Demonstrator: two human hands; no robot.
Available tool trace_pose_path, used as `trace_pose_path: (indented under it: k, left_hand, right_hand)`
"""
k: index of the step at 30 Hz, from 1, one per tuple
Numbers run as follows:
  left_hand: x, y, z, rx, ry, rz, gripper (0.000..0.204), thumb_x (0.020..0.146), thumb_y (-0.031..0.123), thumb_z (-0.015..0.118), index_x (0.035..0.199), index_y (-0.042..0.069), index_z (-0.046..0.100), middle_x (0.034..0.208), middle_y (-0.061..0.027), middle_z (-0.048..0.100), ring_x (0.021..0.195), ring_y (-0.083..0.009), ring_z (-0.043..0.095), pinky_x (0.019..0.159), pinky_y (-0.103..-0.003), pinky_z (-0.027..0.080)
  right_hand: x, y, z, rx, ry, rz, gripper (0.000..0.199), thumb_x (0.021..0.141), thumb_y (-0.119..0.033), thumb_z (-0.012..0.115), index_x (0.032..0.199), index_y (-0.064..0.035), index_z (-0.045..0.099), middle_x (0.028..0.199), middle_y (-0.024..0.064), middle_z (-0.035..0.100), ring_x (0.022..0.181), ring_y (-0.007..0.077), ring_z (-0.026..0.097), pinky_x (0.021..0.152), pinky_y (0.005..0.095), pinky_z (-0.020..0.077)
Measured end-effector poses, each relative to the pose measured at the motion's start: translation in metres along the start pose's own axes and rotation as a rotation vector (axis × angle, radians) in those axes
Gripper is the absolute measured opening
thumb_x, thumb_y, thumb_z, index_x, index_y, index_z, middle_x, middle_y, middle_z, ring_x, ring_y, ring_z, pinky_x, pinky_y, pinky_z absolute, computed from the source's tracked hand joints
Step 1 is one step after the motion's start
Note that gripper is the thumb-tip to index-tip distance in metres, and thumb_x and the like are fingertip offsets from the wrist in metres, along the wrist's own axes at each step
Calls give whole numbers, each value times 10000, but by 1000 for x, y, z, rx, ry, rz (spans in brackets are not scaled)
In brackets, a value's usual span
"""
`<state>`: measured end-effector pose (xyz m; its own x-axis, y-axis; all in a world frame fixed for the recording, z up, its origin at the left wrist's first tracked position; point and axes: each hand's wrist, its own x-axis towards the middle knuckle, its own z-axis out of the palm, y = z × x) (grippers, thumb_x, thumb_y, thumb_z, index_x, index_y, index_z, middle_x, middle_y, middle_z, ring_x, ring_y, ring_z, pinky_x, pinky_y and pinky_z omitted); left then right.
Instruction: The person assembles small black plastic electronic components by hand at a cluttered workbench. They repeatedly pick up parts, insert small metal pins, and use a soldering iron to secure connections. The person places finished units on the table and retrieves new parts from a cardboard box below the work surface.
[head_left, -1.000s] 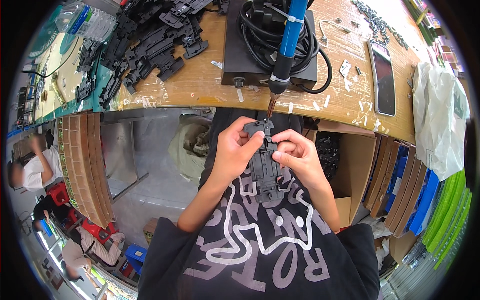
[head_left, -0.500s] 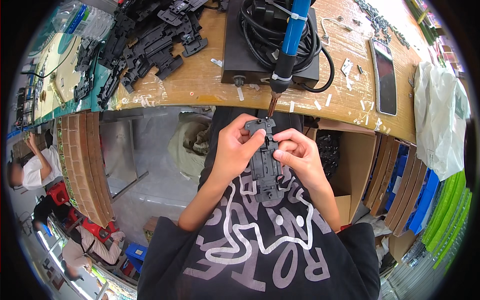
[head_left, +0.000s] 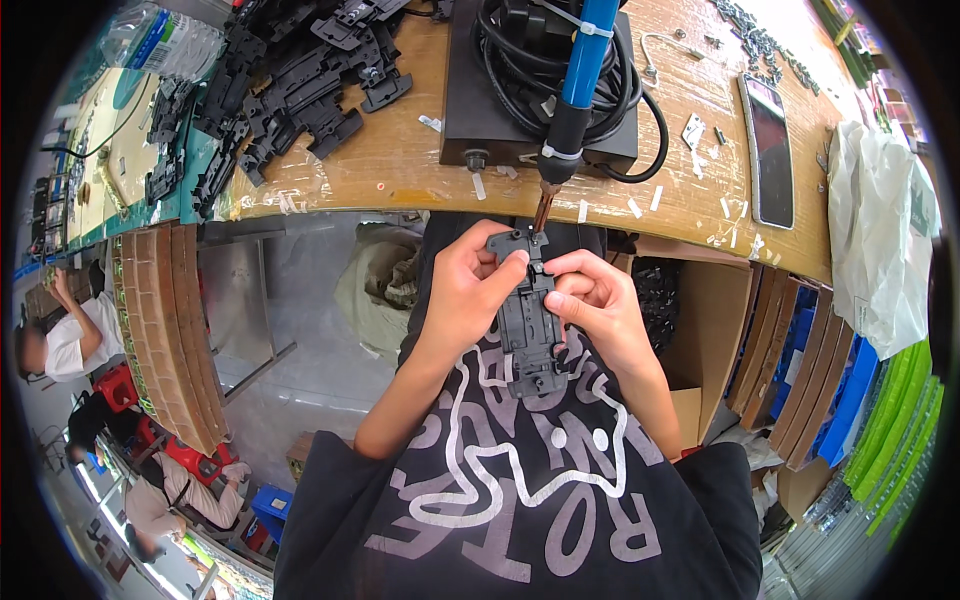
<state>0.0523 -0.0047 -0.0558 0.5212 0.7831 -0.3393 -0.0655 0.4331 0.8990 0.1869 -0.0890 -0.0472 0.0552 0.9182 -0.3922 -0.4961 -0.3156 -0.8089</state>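
A long black plastic chassis part (head_left: 528,330) is held upright in front of my chest, its far end just under the copper-coloured tip (head_left: 543,208) of a soldering iron with a blue handle (head_left: 592,60). My left hand (head_left: 466,290) grips the chassis by its upper left side, thumb pressed on its face. At the upper right edge, the fingers of my right hand (head_left: 598,295) are closed, thumb and forefinger pinching against the part. Whether a small piece sits between those fingertips is hidden. I cannot tell if the tip touches the chassis.
Similar black parts (head_left: 300,95) are heaped at the table's far left. A black box (head_left: 490,150) bears coiled cable (head_left: 630,90). To the right lie a phone (head_left: 768,155), small metal pieces (head_left: 765,55) and a white bag (head_left: 880,240). An open carton (head_left: 715,330) stands below the table edge.
Both hands have moved slightly away from my body with the chassis, bringing its far end a little closer to the iron's tip. The grip looks the same.
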Motion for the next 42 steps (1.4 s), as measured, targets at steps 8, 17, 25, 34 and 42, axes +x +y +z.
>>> trace_pose_path:
  k: [8, 17, 25, 34, 42]
  left_hand:
    - [1, 0, 0, 3, 3, -11, 131, 777, 45, 557, 877, -25, 509, 701, -35, 560, 611, -45, 515, 533, -176, 414]
    - [2, -2, -1, -42, 5, -37, 146, 782, 60, 556, 896, -21, 513, 718, -45, 569, 620, -50, 514, 554, -181, 416]
    - [3, -7, -3, -145, -34, -53, 153, 790, 57, 539, 923, -15, 512, 733, -46, 569, 628, -57, 517, 560, -187, 419]
    - [5, -15, -5, -247, -55, -94, 203, 790, 51, 534, 976, -24, 502, 764, -56, 582, 649, -68, 534, 573, -191, 431]
    - [6, -15, -3, -274, -54, -69, 214, 789, 52, 536, 987, -22, 502, 780, -59, 587, 643, -66, 541, 571, -187, 436]
  right_hand:
    - [0, 1, 1, 26, 14, -7, 231, 773, -33, 580, 972, 42, 489, 642, 24, 523, 521, 71, 510, 438, 205, 440]
    - [-1, -1, 3, 16, 42, 10, 224, 774, -52, 586, 961, 35, 497, 631, 22, 529, 485, 82, 513, 429, 196, 395]
    - [-1, -5, 7, -12, 69, 29, 214, 773, -53, 586, 950, 33, 501, 611, 18, 525, 471, 84, 511, 432, 191, 376]
    - [-2, -11, 11, -34, 92, 36, 210, 772, -46, 587, 943, 36, 498, 594, 22, 526, 467, 82, 510, 428, 192, 376]
    - [-2, -13, 13, -69, 105, 51, 214, 771, -56, 593, 937, 37, 496, 587, 18, 523, 462, 74, 503, 425, 191, 391]
